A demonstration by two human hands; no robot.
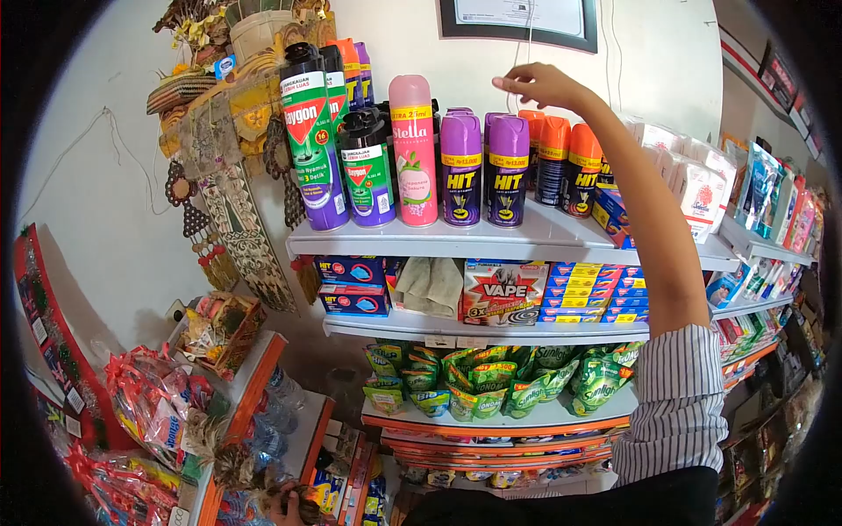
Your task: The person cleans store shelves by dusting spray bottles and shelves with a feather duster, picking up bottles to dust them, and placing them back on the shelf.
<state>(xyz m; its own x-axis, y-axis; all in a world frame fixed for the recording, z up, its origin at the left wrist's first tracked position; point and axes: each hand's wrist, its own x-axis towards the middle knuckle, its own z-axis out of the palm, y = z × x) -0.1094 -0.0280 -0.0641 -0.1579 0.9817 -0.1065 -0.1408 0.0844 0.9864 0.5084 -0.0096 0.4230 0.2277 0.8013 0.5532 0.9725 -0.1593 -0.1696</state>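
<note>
My right hand (545, 87) is raised over the top shelf, its fingers stretched out to the left with nothing in them. Below it stand orange-capped HIT spray cans (580, 171) and purple-capped HIT cans (507, 171). A pink Stella air freshener can (414, 153) and green-and-purple Baygon cans (313, 140) are further left. Low at the bottom left, my left hand (286, 509) is partly cut off by the frame edge. Its fingers are wrapped round what looks like a brown feather duster (235, 463).
The white top shelf (517, 242) also carries white tissue packs (697, 188). Beneath are a VAPE box (503, 293), a grey cloth (430, 286) and green Sunlight pouches (602, 379). Wrapped parcels (156, 399) and a basket (219, 331) crowd the left side.
</note>
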